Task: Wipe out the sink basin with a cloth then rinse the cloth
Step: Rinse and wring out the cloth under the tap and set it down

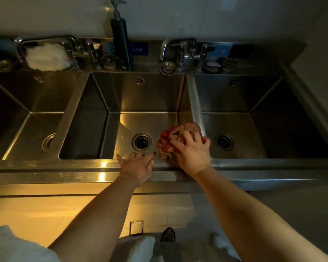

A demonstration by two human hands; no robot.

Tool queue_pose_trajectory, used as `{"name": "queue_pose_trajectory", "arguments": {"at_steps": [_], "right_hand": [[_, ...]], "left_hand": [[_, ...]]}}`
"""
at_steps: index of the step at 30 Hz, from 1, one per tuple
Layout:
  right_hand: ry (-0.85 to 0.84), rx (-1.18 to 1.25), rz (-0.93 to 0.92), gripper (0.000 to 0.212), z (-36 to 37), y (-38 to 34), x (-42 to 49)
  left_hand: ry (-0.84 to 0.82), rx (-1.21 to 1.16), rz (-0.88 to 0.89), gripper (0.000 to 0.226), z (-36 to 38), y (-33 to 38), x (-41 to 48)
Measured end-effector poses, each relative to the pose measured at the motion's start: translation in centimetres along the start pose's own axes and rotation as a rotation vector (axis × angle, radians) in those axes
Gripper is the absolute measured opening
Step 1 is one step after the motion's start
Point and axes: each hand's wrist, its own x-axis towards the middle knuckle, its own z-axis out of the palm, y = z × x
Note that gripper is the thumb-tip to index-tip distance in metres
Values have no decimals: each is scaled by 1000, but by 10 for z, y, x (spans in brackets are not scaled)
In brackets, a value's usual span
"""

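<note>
Dim, warm glare (steel), wide-angle bending

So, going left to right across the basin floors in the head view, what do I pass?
left drain → middle drain → cloth → right drain

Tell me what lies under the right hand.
A crumpled red-and-cream cloth lies under the right hand, whose fingers curl over it, at the middle steel sink basin's right front corner. The steel beneath the cloth is hidden.
</note>
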Motion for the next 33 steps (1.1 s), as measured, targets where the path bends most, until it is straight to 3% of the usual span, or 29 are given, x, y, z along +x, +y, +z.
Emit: {"name": "queue_pose_trajectory", "arguments": {"at_steps": [4, 10, 16, 33], "right_hand": [[55, -44, 91, 52, 1, 16, -3], [-19, 97, 218, 49, 26, 28, -20], [-54, 155, 203, 49, 30, 34, -6], [55, 300, 338, 42, 39, 46, 55]], "left_hand": [[-14, -59, 46, 46, -8, 9, 6], [-37, -47, 80, 47, -2, 28, 11], [-4, -59, 76, 46, 5, 28, 14], [30, -52, 160, 53, 6, 18, 32]]}}
